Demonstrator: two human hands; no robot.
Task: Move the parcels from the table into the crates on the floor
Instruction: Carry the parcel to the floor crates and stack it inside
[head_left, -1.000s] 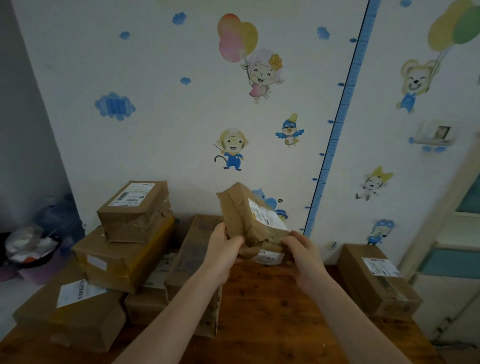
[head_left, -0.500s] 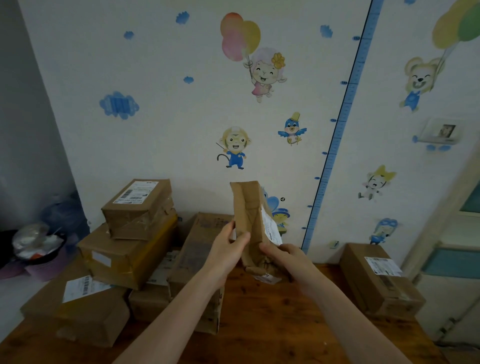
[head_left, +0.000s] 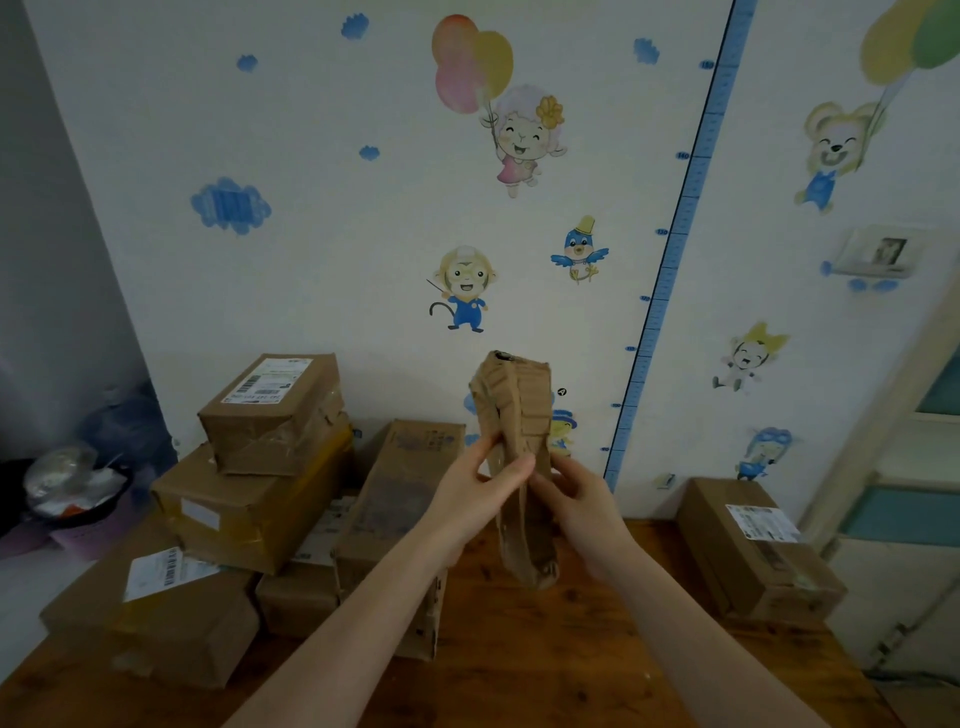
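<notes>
The brown wooden bench (head_left: 545, 665) stretches out below me. Its left side is loaded with a pile of taped brown cardboard cartons (head_left: 249, 509), and a smaller labelled carton (head_left: 275, 410) is perched on top of the pile. A long narrow brown box (head_left: 395, 499) lies just beside the pile, right under my left forearm, and one more labelled brown cardboard box (head_left: 748, 540) sits well apart at the right end. The crumpled brown paper parcel (head_left: 519, 410) is off the bench, held upright in the air in front of the wall, between my two hands. My left hand (head_left: 475, 493) pinches its middle, thumb across the near face and fingers behind. My right hand (head_left: 584, 499) is curled round the other side a little lower, so both are closed on it and neither is free. The crates on the floor are out of view, so I would have to turn and lower the parcel without seeing my target. I judge the wrapping soft and creased, so my pinch could slide on the paper and let it drop short of a crate. My left arm also hangs close over the narrow box, and a careless swing could knock it or the stacked cartons off the edge.
</notes>
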